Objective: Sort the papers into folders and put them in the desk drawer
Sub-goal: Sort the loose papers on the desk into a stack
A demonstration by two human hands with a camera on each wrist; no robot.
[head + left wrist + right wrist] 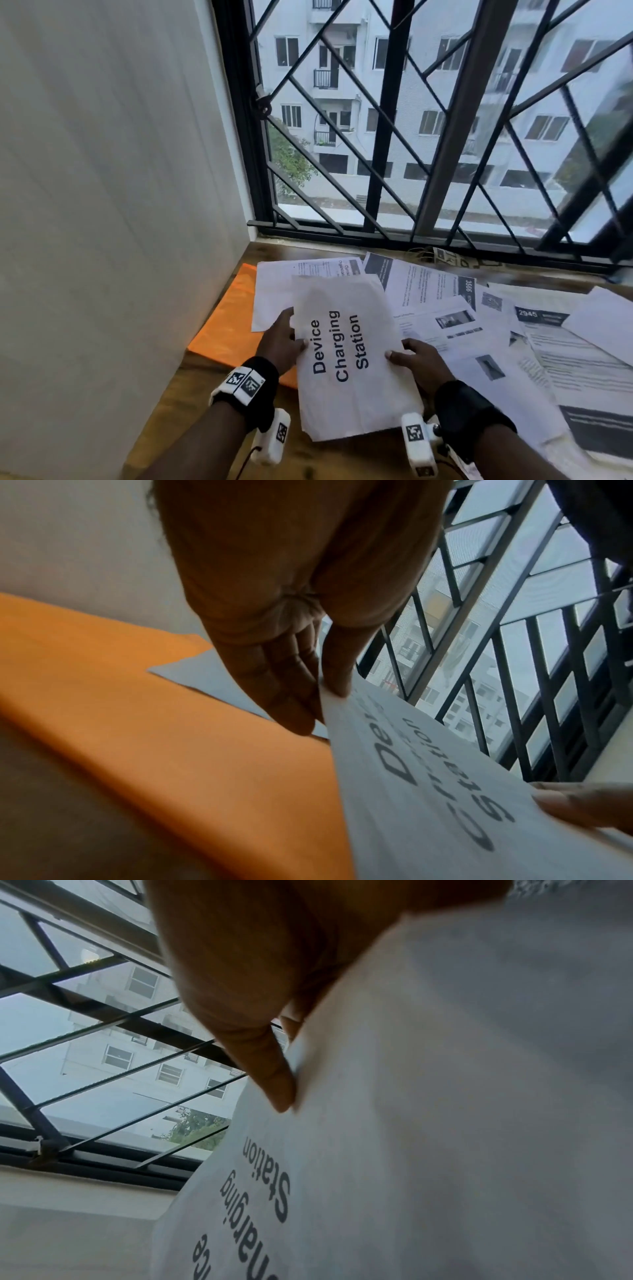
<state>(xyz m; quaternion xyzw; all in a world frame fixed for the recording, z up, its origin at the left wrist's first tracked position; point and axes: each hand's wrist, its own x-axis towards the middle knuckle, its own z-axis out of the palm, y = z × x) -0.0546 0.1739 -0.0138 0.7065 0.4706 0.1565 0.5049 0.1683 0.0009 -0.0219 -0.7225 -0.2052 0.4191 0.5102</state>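
A white sheet printed "Device Charging Station" (346, 356) is held up above the desk between both hands. My left hand (282, 341) pinches its left edge, thumb on top and fingers beneath, as the left wrist view shows on the sheet (428, 791) with the left hand (308, 685). My right hand (416, 359) pinches the right edge; the right wrist view shows the thumb of the right hand (274, 1085) pressed on the sheet (411, 1123). An orange folder (233, 315) lies flat to the left, partly under loose papers (479, 308).
Many printed sheets are spread over the wooden desk (191, 404) from the centre to the right edge. A white wall (120, 171) closes the left side. A barred window (428, 120) runs along the back of the desk.
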